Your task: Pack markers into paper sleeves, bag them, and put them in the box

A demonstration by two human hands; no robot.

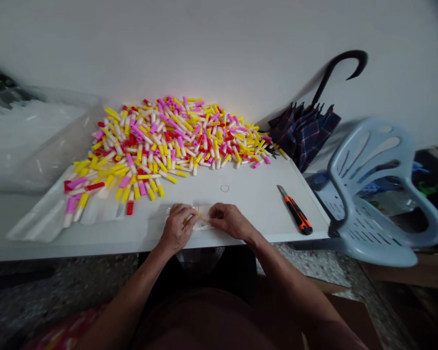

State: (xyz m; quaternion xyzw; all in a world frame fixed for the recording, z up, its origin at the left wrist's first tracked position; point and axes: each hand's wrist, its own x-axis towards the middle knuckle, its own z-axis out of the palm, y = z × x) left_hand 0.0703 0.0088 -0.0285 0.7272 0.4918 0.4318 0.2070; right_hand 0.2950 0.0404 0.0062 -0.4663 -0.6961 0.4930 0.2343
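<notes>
Both hands work close to the front edge of a white table (131,248), wrists just above that edge. The left hand (177,227) has its grip pressed together on a small yellow tube (187,219), pinching it at one end of a clear plastic sleeve (203,217). The right hand (230,220) presses its fingertips onto the sleeve's other end, so the sleeve lies between the two hands, low over the tabletop.

Behind them, a broad heap of plastic tubes (168,138) in yellow, pink, red and white reaches back to the wall (204,43). Its nearest pieces lie just beyond the left hand, some of them on a translucent plastic sheet (40,218) that hangs toward the table's left side. White tabletop stretches between the heap and the right hand, with a small thin ring (224,188) lying on it. Farther right, an orange-and-black utility knife (296,210) lies near the table's right edge, well apart from the right hand. Past that edge stand a pale blue plastic chair (368,194) and a folded plaid umbrella (304,133) leaning on the wall. Any writing on the knife or sleeve is too small to read.
</notes>
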